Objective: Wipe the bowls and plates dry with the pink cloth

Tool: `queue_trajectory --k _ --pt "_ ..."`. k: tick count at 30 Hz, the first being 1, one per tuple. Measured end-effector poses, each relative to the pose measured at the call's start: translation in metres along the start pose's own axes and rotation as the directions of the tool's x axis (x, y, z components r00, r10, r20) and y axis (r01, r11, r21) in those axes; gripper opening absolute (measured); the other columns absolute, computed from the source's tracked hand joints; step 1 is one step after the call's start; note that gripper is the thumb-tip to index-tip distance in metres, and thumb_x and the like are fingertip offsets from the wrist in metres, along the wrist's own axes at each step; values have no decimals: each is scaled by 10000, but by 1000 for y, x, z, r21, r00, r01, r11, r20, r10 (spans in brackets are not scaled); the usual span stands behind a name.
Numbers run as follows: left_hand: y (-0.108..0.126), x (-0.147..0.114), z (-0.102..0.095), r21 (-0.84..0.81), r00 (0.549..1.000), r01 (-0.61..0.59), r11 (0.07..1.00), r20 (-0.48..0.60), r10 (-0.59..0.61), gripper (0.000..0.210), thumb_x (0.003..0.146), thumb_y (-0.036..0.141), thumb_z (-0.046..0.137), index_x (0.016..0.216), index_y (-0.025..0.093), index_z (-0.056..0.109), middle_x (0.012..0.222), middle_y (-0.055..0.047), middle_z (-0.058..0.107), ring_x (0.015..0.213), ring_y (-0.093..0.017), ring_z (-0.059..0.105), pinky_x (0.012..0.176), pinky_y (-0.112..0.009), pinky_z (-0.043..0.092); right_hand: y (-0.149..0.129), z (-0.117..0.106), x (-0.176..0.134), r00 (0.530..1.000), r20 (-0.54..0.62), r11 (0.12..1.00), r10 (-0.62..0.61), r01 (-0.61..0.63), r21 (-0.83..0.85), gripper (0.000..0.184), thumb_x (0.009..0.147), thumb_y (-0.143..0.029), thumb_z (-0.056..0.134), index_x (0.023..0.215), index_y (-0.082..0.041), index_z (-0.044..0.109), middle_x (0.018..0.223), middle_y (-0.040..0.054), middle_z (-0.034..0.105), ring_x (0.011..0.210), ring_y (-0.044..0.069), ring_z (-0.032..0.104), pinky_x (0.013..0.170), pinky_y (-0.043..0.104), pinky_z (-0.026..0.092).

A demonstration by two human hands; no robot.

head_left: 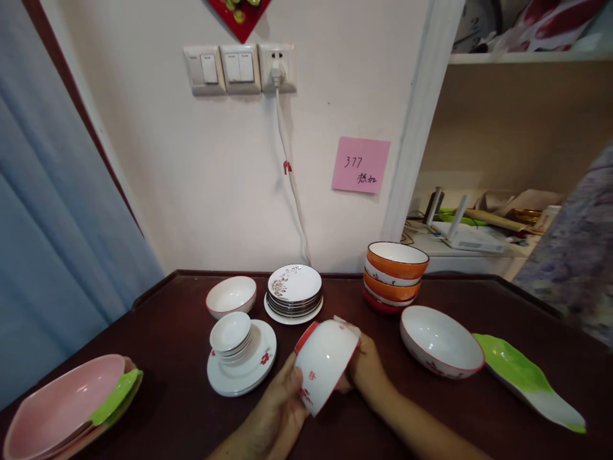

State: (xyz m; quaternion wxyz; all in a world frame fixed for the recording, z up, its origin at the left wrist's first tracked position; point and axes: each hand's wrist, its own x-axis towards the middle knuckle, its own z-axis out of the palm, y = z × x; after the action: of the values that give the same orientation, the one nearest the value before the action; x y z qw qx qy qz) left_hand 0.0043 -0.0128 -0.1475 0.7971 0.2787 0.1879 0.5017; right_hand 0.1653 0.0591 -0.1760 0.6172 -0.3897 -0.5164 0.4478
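A white bowl point(325, 364) with red marks on its side is held in the air over the near middle of the table, tipped so that its red end points toward ten o'clock. The left hand point(283, 396) curls round its lower left, thumb on the outer wall; the right hand point(360, 361) grips it from the right, some fingers hidden behind it. Both hands are closed on this one bowl.

Counting from it, the patterned plates point(295, 283) stand in a pile at eleven o'clock. Between nine and ten, the small bowls point(230, 332) sit nested on the flowered plates point(230, 378). At one o'clock rises a column of orange and white bowls point(393, 275). These piles look like the finished part of the work.

The held bowl is not yet set down, and two others lie outside any pile: a red-rimmed bowl point(232, 296) at ten o'clock and a wider flowered bowl point(440, 338) between two and three. I judge these three to be what remains.

Farther out, pink dishes point(71, 399), apparently one on another, lie between eight and nine, and a green dish point(520, 370) just past three; whether it is single, I cannot tell. All rest on the dark table point(167, 332).
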Motion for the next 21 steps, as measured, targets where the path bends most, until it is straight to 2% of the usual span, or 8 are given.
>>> queue_trajectory --k 4,9,11,13,16,18,21 --pt "1 5 2 49 996 12 999 -89 -7 406 946 334 452 1340 264 520 1359 -56 587 1268 -223 489 1083 -403 326 -7 -9 3 998 -56 999 -39 39 4 350 725 -432 699 937 -154 716 986 132 735 929 285 673 866 424 526" --pt "2 8 5 120 985 49 992 -172 -28 388 930 358 488 1285 224 569 1322 -84 617 1198 -233 548 1084 -440 329 -19 -16 6 988 -96 989 -117 107 -102 339 788 -286 611 1090 -155 690 1121 140 692 1058 269 636 948 421 486" --pt "2 8 4 119 985 50 992 -172 -29 354 930 350 489 1235 217 610 1316 -80 623 1202 -234 546 1092 -442 323 -25 -17 6 975 -92 968 -201 183 -173 343 796 -226 574 1117 -172 682 1152 122 674 1076 252 626 934 391 497" --pt "1 7 2 112 989 54 992 -142 -38 344 928 362 489 1197 211 641 1313 -82 625 1215 -242 535 1099 -450 316 -33 -18 5 947 -31 917 -318 300 -263 359 816 -187 538 1151 -190 668 1165 108 656 1065 235 626 898 356 513" --pt "1 4 -1 115 999 34 993 -26 -31 447 863 417 583 1263 220 604 1365 -100 583 1288 -286 467 1108 -472 296 -48 -17 2 856 146 753 -496 508 -419 390 849 -150 497 1207 -212 637 1085 100 654 978 220 635 812 334 528" --pt "0 2 -2 102 999 5 995 31 -8 548 801 437 658 1305 241 572 1401 -101 551 1330 -312 416 1113 -481 283 -57 -15 -2 757 294 597 -583 645 -478 434 851 -127 488 1259 -226 599 1054 101 653 949 231 623 787 355 521" --pt "1 -1 -1 35 998 -42 999 48 40 558 763 389 712 1294 270 584 1377 -81 576 1355 -314 386 1126 -476 266 -67 -10 -8 604 464 387 -648 786 -482 528 843 -89 485 1352 -229 512 1162 132 627 1033 265 588 828 409 498"
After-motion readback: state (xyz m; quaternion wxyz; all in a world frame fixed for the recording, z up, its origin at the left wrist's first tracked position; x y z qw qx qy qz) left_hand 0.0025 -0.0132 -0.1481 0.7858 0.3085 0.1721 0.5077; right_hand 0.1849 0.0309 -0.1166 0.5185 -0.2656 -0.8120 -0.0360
